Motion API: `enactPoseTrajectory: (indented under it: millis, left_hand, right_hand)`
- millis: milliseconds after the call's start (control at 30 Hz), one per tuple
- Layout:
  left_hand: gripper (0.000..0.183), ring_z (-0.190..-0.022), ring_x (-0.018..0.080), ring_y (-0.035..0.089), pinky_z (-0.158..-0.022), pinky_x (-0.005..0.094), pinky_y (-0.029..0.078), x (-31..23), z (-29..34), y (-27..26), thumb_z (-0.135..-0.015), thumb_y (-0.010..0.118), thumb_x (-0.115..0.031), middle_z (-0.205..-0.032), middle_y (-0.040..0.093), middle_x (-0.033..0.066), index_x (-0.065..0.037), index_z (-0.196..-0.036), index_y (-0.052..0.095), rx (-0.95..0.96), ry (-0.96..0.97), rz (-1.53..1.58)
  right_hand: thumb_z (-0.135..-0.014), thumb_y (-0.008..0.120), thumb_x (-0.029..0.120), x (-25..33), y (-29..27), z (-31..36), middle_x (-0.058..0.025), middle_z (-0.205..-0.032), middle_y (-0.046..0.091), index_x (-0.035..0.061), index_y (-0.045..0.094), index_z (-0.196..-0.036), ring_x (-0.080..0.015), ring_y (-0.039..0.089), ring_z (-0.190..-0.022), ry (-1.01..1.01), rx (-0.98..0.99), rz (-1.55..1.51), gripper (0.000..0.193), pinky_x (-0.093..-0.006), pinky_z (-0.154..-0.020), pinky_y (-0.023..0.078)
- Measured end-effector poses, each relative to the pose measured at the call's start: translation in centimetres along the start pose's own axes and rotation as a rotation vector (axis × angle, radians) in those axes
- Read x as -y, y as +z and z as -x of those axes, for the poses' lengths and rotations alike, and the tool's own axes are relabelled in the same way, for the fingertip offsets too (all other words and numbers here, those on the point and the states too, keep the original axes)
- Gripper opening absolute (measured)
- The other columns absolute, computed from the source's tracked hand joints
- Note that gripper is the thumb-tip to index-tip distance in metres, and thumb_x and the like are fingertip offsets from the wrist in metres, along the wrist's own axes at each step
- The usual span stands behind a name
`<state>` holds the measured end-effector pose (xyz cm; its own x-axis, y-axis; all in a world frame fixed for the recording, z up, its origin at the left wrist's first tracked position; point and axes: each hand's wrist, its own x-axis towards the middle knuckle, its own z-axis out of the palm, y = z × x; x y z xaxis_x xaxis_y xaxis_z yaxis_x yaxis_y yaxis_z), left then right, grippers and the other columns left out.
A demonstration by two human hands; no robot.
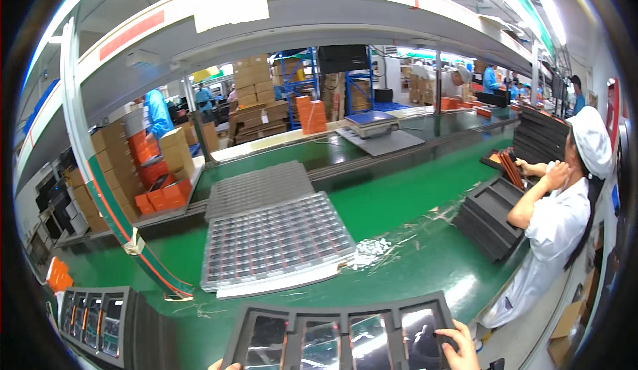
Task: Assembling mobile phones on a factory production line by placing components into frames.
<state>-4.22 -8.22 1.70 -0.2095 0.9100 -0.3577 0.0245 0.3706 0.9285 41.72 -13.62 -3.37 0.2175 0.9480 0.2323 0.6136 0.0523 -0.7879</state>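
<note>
A black foam tray spans the lower edge of the view, between my two hands. Its several compartments each carry a flat, glossy, phone-like panel with reflections on it. My right hand is closed on the tray's right end, with fingertips over the rim beside the last panel. At the lower left corner, my left hand grips the tray; only a few fingers show, and the rest is cut off by the picture edge.
A stack of similar foam trays stands at left. Ahead, a clear gridded plastic tray lies on the green bench, beside small white pieces. At right, a co-worker sits near stacked black trays. A shelf crosses overhead.
</note>
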Motion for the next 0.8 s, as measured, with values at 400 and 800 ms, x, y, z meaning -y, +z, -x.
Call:
enactPoseTrajectory:
  millis: [400, 800]
  left_hand:
    - [0.072, -0.126, 0.0219, 0.053, -0.102, 0.0366, 0.048, -8.5, -4.6, 14.0, -0.096, 0.066, -0.012, -0.154, 0.038, 0.0103, -0.006, -0.156, 0.026, 1.037, 0.381, 0.124]
    - [0.069, -0.141, 0.0394, 0.036, -0.118, 0.0584, 0.021, -6.0, -0.1, -7.4, -0.083, 0.073, -0.019, -0.149, 0.043, 0.0188, 0.0, -0.143, 0.044, -1.282, 0.62, -1.314]
  right_hand:
    - [-0.086, 0.065, -0.005, -2.9, -5.5, 15.3, -0.0097, -0.125, 0.056, 0.0039, 0.06, -0.119, -0.0237, 0.049, -0.124, 0.632, -0.884, -0.353, 0.035, -0.0353, -0.108, 0.038]
    - [-0.085, 0.066, 0.008, -8.9, 1.3, 5.6, -0.0188, -0.117, 0.06, -0.0003, 0.063, -0.115, -0.034, 0.055, -0.108, 0.311, -0.91, -0.212, 0.031, -0.0436, -0.096, 0.044]
